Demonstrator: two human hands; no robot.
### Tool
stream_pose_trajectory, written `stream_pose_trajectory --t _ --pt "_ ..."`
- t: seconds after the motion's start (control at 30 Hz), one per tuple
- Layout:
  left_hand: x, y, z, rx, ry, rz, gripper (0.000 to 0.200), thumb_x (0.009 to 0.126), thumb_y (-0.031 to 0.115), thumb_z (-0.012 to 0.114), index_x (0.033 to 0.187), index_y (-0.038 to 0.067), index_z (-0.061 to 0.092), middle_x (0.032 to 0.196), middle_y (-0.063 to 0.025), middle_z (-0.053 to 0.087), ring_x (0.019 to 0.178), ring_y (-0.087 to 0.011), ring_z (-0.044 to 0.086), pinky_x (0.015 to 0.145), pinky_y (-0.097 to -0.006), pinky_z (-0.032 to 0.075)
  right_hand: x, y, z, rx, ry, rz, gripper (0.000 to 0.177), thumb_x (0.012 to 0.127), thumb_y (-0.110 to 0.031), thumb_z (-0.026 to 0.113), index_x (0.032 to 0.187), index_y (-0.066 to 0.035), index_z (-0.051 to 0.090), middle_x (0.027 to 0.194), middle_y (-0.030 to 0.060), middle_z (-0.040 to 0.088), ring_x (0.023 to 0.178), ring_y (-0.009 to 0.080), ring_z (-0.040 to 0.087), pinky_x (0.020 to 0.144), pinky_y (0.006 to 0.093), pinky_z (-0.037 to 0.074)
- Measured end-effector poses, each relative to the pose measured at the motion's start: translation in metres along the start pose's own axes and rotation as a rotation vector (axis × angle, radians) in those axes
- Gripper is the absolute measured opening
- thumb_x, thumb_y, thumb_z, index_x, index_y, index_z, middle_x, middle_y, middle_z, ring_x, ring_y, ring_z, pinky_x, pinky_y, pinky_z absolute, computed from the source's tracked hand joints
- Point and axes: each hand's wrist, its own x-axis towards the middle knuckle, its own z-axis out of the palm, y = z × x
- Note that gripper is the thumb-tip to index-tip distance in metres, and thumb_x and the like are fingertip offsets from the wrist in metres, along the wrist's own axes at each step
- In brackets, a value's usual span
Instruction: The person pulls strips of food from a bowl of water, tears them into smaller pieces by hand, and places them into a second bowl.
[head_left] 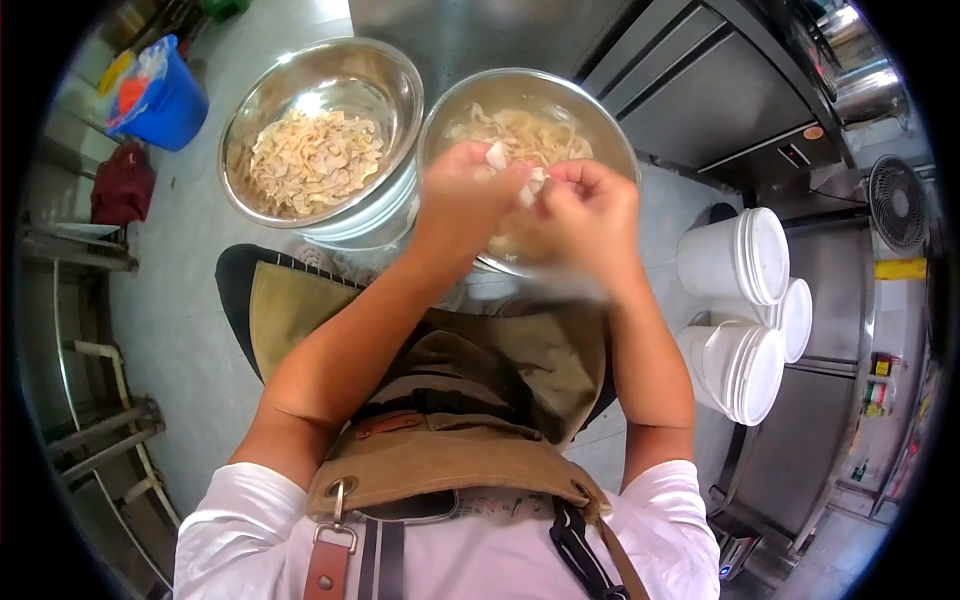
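Both of my hands are raised over the right metal bowl [628, 140], close together. My left hand [468, 200] is closed, pinching a pale, whitish strip of food [533, 184]. My right hand [592, 205] has its fingertips closed on the same pale strip, or on one touching it. Its exact kind I cannot make out. More pale yellowish strips [540, 130] lie in that bowl, apparently in liquid. To the left, a second metal bowl [395, 75] holds a heap of curled, ruffled strips [315, 160]. The lower part of the right bowl is hidden behind my hands.
The left bowl rests on a white bucket [375, 225]. Several lidded white buckets [735, 255] stand at right, beside steel cabinets [730, 100] and a fan [897, 200]. A blue bin [170, 105] and a metal rack [105, 430] are at left.
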Motion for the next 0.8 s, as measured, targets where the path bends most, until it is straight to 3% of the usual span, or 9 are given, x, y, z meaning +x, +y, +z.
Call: stream_pose_trajectory --t 0.07,0.17,0.27,0.37,0.47,0.6,0.67,0.73,0.8 --pt "0.006 -0.008 -0.009 -0.041 -0.129 -0.033 0.018 0.084 0.011 0.070 0.093 0.000 0.059 0.074 -0.0047 0.062 0.063 -0.0087 0.056 0.059 -0.0207 0.045 0.001 -0.001 -0.002 0.183 -0.060 0.087 0.013 0.085 -0.005 0.063 0.089 0.006 0.065 0.076 0.0050 0.066 0.065 0.0087 0.060 0.061 0.0228 0.049" --pt "0.004 -0.013 -0.014 0.034 -0.223 -0.022 0.015 0.086 0.012 0.067 0.095 0.001 0.060 0.075 -0.0038 0.063 0.061 -0.0079 0.055 0.057 -0.0208 0.045 0.000 0.003 -0.004 0.143 -0.052 0.090 0.012 0.084 -0.007 0.064 0.088 0.004 0.066 0.075 0.0043 0.066 0.065 0.0089 0.060 0.060 0.0243 0.049" --pt "-0.002 -0.009 -0.017 0.278 -0.207 0.035 0.014 0.084 0.017 0.063 0.084 0.003 0.063 0.072 -0.0028 0.061 0.064 -0.0081 0.056 0.057 -0.0224 0.044 -0.001 0.017 -0.009 -0.182 -0.050 -0.114 0.010 0.083 -0.007 0.064 0.086 0.002 0.066 0.073 0.0043 0.065 0.063 0.0096 0.060 0.058 0.0265 0.049" --pt "0.001 -0.009 -0.026 0.412 -0.243 0.011 0.013 0.088 0.014 0.065 0.082 0.003 0.064 0.066 0.0006 0.059 0.058 -0.0069 0.053 0.053 -0.0207 0.043 0.002 0.022 -0.013 -0.524 0.023 -0.449 0.010 0.082 -0.008 0.065 0.083 0.002 0.065 0.071 0.0042 0.063 0.062 0.0092 0.058 0.056 0.0265 0.047" --pt "0.002 -0.004 -0.029 0.403 -0.194 -0.076 0.026 0.084 0.022 0.061 0.066 0.004 0.059 0.060 -0.0017 0.054 0.055 -0.0082 0.049 0.050 -0.0244 0.039 0.017 0.041 -0.027 -0.454 0.231 -0.360 0.010 0.080 -0.008 0.065 0.079 0.002 0.063 0.068 0.0036 0.060 0.061 0.0081 0.055 0.055 0.0249 0.045" --pt "0.001 -0.002 -0.026 0.361 -0.191 -0.145 0.025 0.083 0.020 0.060 0.065 0.004 0.057 0.058 -0.0011 0.052 0.052 -0.0088 0.046 0.048 -0.0253 0.037 0.004 0.030 -0.030 -0.044 -0.029 -0.030 0.010 0.088 -0.009 0.060 0.090 0.001 0.062 0.073 0.0034 0.061 0.068 0.0075 0.054 0.061 0.0230 0.044" --pt "-0.003 0.003 -0.017 0.328 -0.170 -0.173 0.025 0.083 0.020 0.059 0.065 0.004 0.057 0.058 -0.0011 0.052 0.052 -0.0089 0.045 0.047 -0.0257 0.036 -0.002 0.024 -0.026 -0.069 -0.107 -0.103 0.012 0.092 -0.011 0.058 0.094 0.000 0.060 0.078 0.0024 0.062 0.071 0.0072 0.055 0.062 0.0232 0.045" --pt "-0.001 -0.001 -0.019 0.340 -0.193 -0.175 0.019 0.087 0.019 0.063 0.075 0.005 0.064 0.061 0.0007 0.055 0.052 -0.0069 0.048 0.048 -0.0212 0.036 -0.005 0.020 -0.024 -0.074 -0.138 -0.155 0.013 0.093 -0.012 0.058 0.094 0.001 0.060 0.078 0.0020 0.062 0.070 0.0074 0.056 0.061 0.0236 0.046" --pt "0.000 -0.004 -0.022 0.337 -0.225 -0.152 0.015 0.089 0.018 0.065 0.081 0.005 0.067 0.064 0.0022 0.057 0.054 -0.0054 0.049 0.049 -0.0188 0.037 -0.007 0.009 -0.025 0.021 -0.176 -0.086 0.012 0.093 -0.010 0.059 0.096 0.002 0.059 0.082 0.0035 0.064 0.069 0.0082 0.059 0.063 0.0225 0.049"
